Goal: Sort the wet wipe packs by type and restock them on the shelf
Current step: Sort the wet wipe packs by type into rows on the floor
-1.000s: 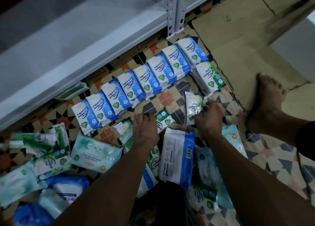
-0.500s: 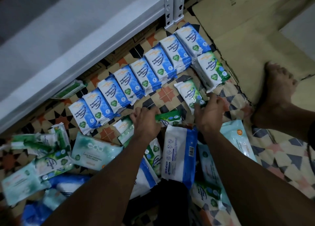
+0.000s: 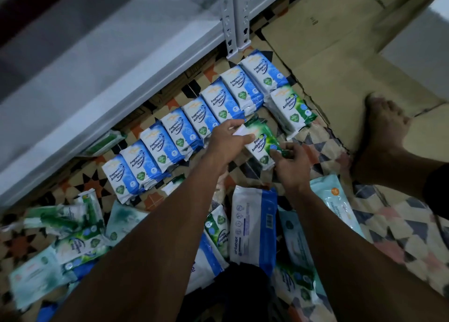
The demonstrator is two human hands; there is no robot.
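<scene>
A row of several blue Fragrance Free Antibacterial wipe packs (image 3: pixel 184 132) lies on the patterned floor along the white shelf (image 3: pixel 97 78). A green Pine Antibacterial pack (image 3: pixel 292 109) lies at the row's right end. My left hand (image 3: pixel 224 143) grips the upper end of another green Pine pack (image 3: pixel 261 141), and my right hand (image 3: pixel 292 162) pinches its lower right corner. That pack sits just left of the lying Pine pack. Mixed green, teal and blue packs lie in a heap (image 3: pixel 73 244) near me.
A large white and blue pack (image 3: pixel 254 227) lies between my arms. A teal pack (image 3: pixel 336 200) lies to the right. Flattened cardboard (image 3: pixel 340 54) covers the floor at right, with a bare foot (image 3: pixel 386 132) on it. The shelf's upright post (image 3: pixel 234 17) stands behind the row.
Both hands have risen from the heap towards the blue row. My left hand let go of the pack it touched and now grips the Pine pack, which has moved up and right.
</scene>
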